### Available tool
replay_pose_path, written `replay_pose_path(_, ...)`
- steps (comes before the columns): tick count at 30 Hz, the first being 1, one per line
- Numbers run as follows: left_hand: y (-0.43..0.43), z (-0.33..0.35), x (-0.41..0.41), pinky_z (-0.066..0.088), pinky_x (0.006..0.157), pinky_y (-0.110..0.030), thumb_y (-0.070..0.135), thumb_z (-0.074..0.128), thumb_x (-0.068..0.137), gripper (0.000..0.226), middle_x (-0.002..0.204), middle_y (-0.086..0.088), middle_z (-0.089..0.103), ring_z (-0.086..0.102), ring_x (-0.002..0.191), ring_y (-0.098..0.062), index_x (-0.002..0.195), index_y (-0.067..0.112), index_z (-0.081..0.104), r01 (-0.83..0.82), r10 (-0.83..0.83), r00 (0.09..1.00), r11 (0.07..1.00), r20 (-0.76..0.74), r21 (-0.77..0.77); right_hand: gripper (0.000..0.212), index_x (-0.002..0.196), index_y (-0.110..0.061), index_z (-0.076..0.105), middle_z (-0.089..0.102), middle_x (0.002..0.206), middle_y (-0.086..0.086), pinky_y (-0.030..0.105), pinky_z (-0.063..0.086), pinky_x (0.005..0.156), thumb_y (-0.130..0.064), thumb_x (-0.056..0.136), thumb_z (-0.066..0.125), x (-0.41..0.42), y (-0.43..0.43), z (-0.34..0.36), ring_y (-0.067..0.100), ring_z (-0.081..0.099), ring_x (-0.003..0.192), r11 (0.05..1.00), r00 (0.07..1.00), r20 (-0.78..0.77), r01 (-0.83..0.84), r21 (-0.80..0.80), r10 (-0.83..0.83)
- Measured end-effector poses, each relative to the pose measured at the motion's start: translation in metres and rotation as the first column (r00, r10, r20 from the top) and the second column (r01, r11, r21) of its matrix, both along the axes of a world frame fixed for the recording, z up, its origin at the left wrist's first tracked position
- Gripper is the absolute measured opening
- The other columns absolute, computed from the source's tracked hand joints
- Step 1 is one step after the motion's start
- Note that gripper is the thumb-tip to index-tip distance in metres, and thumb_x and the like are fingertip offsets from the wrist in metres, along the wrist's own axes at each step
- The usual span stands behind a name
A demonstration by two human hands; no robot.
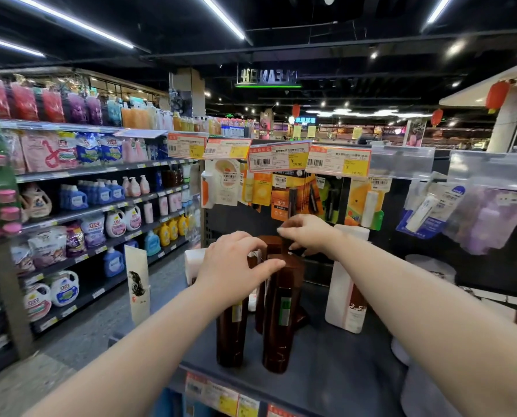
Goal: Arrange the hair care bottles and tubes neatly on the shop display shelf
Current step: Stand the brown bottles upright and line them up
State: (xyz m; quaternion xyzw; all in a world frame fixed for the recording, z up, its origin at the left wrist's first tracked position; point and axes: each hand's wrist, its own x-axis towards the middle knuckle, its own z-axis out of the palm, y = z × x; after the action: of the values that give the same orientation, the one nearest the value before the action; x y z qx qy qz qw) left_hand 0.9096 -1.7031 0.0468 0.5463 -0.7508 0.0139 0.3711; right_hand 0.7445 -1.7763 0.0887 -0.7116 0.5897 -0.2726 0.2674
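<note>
I judge I'm only partway: my left hand (233, 263) curls over the cap of the front-left brown bottle (231, 332) and my right hand (308, 233) pinches the rear brown bottle (270, 245), all bunched unevenly on the shelf (326, 371) near a white tube (346, 296).

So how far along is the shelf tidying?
Done: the white tube and front-right brown bottle stand upright on the shelf. In hand: the left hand grips the front-left brown bottle, and the right hand pinches the rear brown bottle. Remaining: lining the three brown bottles into a row.
</note>
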Motion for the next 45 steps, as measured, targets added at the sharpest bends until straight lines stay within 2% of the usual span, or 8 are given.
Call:
replay_pose_path(3, -0.002, -0.001, -0.001, 0.043, 0.091, -0.034, 0.055, 0.055, 0.081, 0.040, 0.107, 0.007, 0.062, 0.055, 0.105, -0.014, 0.103, 0.023, 0.067, 0.018, -0.019, 0.999, 1.000, -0.042, -0.016, 0.024, 0.116, -0.014, 0.059, 0.061, 0.118, 0.011, 0.028, 0.051, 0.063, -0.018, 0.094, 0.049, -0.011, -0.008, -0.017, 0.026, 0.063, 0.101, 0.994, 0.991, -0.078, 0.107, -0.035, -0.110)
replay_pose_path(9, -0.004, 0.001, 0.000, 0.040, 0.096, -0.038, 0.050, 0.054, 0.084, 0.035, 0.111, 0.010, 0.061, 0.053, 0.108, -0.013, 0.107, 0.026, 0.065, -0.039, 0.039, 0.999, 0.999, -0.004, -0.020, 0.022, 0.107, -0.015, 0.065, 0.064, 0.114, 0.008, 0.028, 0.048, 0.084, -0.026, 0.088, 0.061, -0.016, -0.021, -0.056, 0.021, 0.060, 0.105, 0.990, 0.954, -0.268, 0.138, -0.009, -0.135)
replay_pose_path(16, -0.011, -0.007, 0.005, 0.041, 0.087, -0.026, 0.041, 0.057, 0.086, 0.029, 0.104, 0.007, 0.061, 0.053, 0.103, -0.011, 0.104, 0.020, 0.066, -0.008, 0.009, 0.998, 1.000, -0.054, 0.029, 0.033, 0.115, -0.013, 0.061, 0.064, 0.116, 0.008, 0.029, 0.046, 0.089, -0.027, 0.085, 0.062, -0.018, -0.026, -0.120, 0.024, 0.060, 0.108, 0.971, 0.964, -0.250, 0.144, 0.191, -0.094)
replay_pose_path(23, -0.012, -0.011, 0.006, 0.042, 0.083, -0.032, 0.030, 0.060, 0.086, 0.013, 0.086, 0.013, 0.060, 0.054, 0.093, -0.012, 0.078, 0.023, 0.067, 0.004, -0.003, 1.000, 1.000, -0.026, 0.017, 0.055, 0.125, -0.009, 0.053, 0.059, 0.125, 0.008, 0.030, 0.045, 0.097, -0.037, 0.081, 0.069, -0.024, -0.009, -0.143, 0.024, 0.057, 0.115, 0.945, 0.965, -0.212, 0.207, 0.253, -0.154)
replay_pose_path(28, -0.007, -0.008, 0.005, 0.043, 0.080, -0.032, 0.038, 0.047, 0.076, 0.027, 0.079, 0.013, 0.062, 0.058, 0.088, -0.014, 0.073, 0.023, 0.069, 0.001, -0.001, 1.000, 1.000, -0.030, -0.016, 0.055, 0.128, -0.009, 0.048, 0.058, 0.124, 0.009, 0.031, 0.047, 0.095, -0.041, 0.086, 0.063, -0.043, 0.031, -0.137, 0.026, 0.057, 0.113, 0.924, 0.880, -0.451, 0.288, 0.251, -0.152)
replay_pose_path(33, -0.005, -0.005, 0.003, 0.046, 0.079, -0.035, 0.039, 0.051, 0.079, 0.024, 0.084, 0.008, 0.067, 0.058, 0.089, -0.016, 0.074, 0.024, 0.069, -0.038, 0.037, 0.999, 0.999, -0.038, -0.014, 0.059, 0.135, -0.012, 0.043, 0.055, 0.129, 0.010, 0.037, 0.044, 0.101, -0.042, 0.085, 0.057, -0.060, 0.056, -0.128, 0.030, 0.054, 0.118, 0.938, 0.754, -0.650, 0.288, 0.194, -0.097)
replay_pose_path(39, 0.000, -0.003, 0.002, 0.046, 0.080, -0.037, 0.043, 0.047, 0.073, 0.032, 0.087, 0.007, 0.065, 0.060, 0.091, -0.019, 0.077, 0.020, 0.069, -0.079, 0.076, 0.994, 0.996, -0.076, -0.037, 0.060, 0.127, -0.013, 0.046, 0.057, 0.124, 0.009, 0.031, 0.046, 0.090, -0.053, 0.085, 0.057, -0.052, 0.061, -0.138, 0.027, 0.057, 0.113, 0.927, 0.884, -0.387, 0.343, 0.153, -0.263)
replay_pose_path(45, 0.006, -0.008, 0.011, 0.042, 0.091, -0.043, 0.045, 0.048, 0.073, 0.036, 0.105, 0.005, 0.062, 0.054, 0.106, -0.021, 0.092, 0.021, 0.068, -0.096, 0.093, 0.993, 0.995, -0.078, -0.033, 0.058, 0.124, -0.013, 0.048, 0.057, 0.102, 0.005, 0.030, 0.052, 0.087, -0.029, 0.073, 0.072, -0.055, 0.067, -0.140, 0.023, 0.060, 0.100, 0.875, 0.932, -0.168, 0.361, 0.324, -0.322)
